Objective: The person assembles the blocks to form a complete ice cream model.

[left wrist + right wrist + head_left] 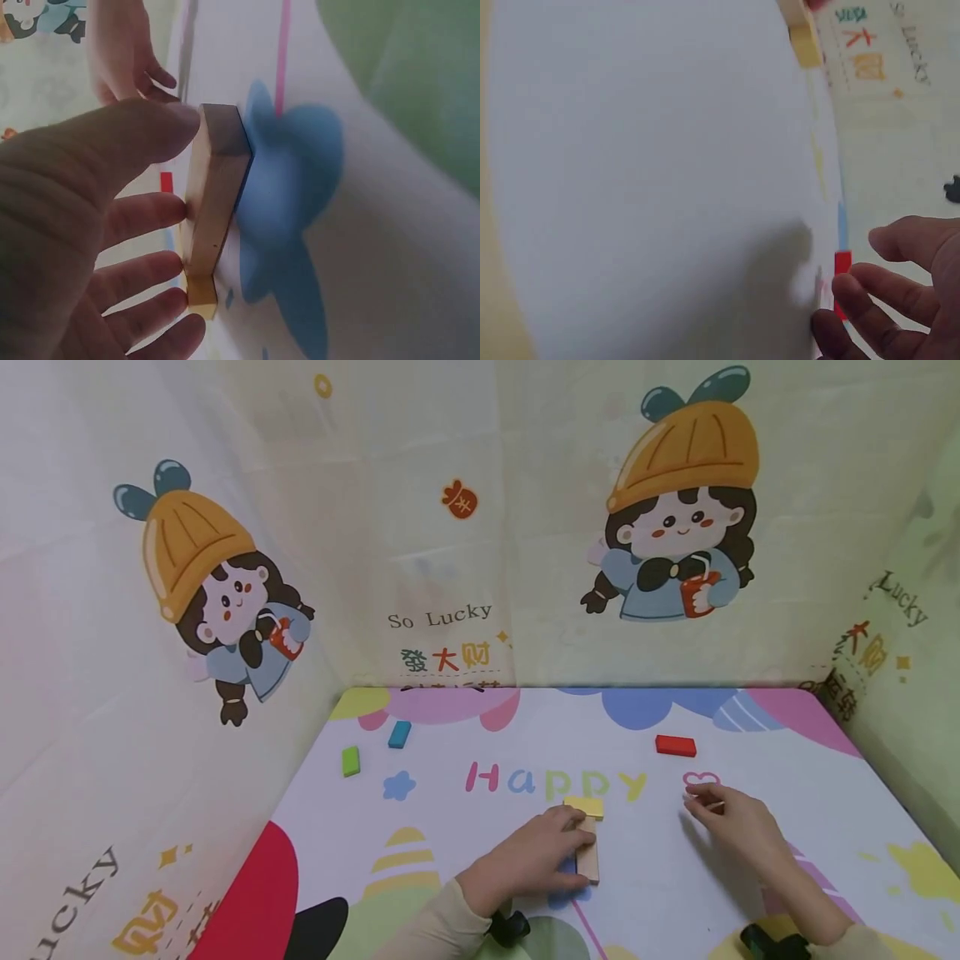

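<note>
A plain wooden block (589, 858) lies on the mat, its far end meeting a yellow block (592, 807) set crosswise. In the left wrist view, the same wooden block (217, 199) stretches from my thumb to the yellow block (200, 294). My left hand (534, 853) rests over these two blocks, fingers spread and fairly straight, the thumb at the near end. To the right, my right hand (738, 827) hovers above the mat near a printed pink heart, fingers loosely bent with nothing held. The right wrist view shows this hand (900, 300) in front of a red block (842, 264).
The red block (676, 746) lies at the back right of the printed mat (645, 893). At the back left lie a blue block (400, 734) and a green block (351, 762). Printed cloth walls (555, 652) stand behind and at both sides.
</note>
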Demonstrator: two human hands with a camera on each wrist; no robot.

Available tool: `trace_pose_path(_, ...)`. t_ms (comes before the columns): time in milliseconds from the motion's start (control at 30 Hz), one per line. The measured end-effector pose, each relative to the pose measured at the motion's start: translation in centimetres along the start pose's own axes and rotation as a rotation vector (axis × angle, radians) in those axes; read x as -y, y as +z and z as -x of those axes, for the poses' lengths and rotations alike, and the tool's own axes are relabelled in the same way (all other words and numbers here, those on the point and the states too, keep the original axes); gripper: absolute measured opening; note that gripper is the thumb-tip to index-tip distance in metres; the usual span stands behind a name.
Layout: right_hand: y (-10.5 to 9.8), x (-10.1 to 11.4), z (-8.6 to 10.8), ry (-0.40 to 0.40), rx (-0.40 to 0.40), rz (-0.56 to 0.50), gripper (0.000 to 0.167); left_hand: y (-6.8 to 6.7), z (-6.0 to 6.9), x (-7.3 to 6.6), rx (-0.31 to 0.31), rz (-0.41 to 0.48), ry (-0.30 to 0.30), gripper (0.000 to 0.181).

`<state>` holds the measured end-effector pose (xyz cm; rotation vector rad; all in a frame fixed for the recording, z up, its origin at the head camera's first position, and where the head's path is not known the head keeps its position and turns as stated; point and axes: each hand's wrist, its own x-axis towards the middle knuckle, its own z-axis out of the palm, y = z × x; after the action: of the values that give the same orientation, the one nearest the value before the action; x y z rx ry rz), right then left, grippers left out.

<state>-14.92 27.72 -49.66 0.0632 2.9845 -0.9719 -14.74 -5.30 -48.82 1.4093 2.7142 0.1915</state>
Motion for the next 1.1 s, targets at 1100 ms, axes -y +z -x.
trace_pose_path(1100, 0.7, -2.0, -7.4, 0.205, -0.150, -0.076, 0.055, 0.1, 0.4, -0.4, -0.019, -0.035, -0.033, 0.053)
